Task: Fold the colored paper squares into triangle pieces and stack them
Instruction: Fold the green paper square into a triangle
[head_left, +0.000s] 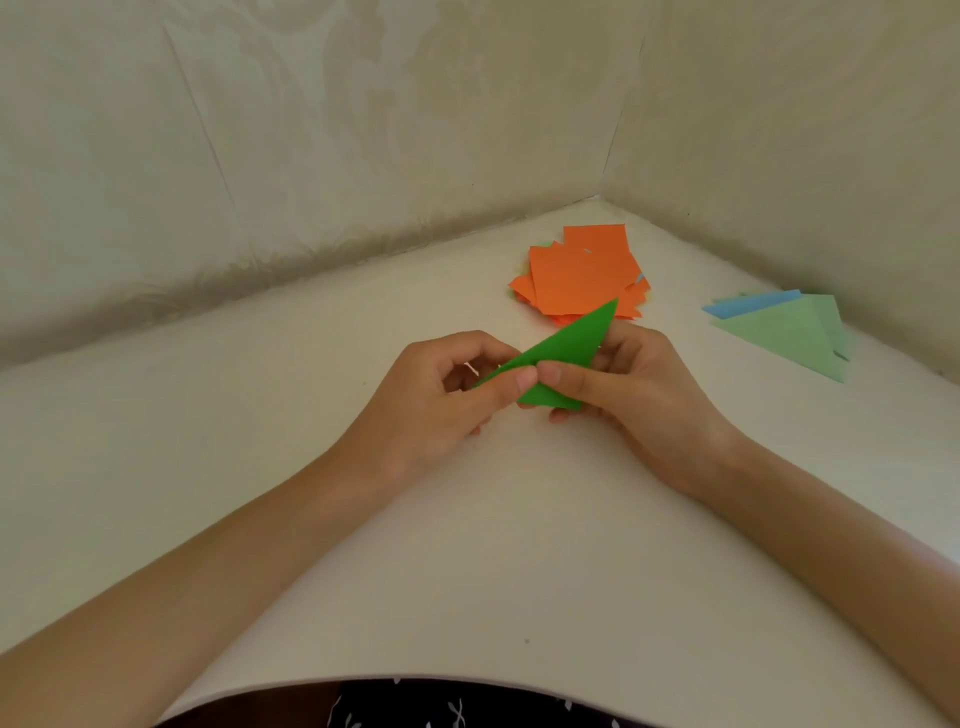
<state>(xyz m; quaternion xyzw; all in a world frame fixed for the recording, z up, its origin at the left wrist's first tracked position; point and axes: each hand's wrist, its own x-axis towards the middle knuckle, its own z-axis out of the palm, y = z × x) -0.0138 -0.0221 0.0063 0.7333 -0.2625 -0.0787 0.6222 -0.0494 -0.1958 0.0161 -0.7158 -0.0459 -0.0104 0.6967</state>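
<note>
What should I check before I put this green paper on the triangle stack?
1. Left hand and right hand both pinch the green paper: ok.
2. Green paper shows a triangle shape: ok.
3. Edges lined up, crease pressed sharp: cannot tell.
4. Stack of folded triangles at far right, nothing on top: ok.
5. Orange squares wait behind the hands for the next fold: ok.

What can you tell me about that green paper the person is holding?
The green paper is bright, plain and thin, folded into a long triangle. It is held over the white table, one sharp tip pointing toward the orange pile. The left hand pinches its left end; the right hand pinches its right side, thumb on top.
</note>
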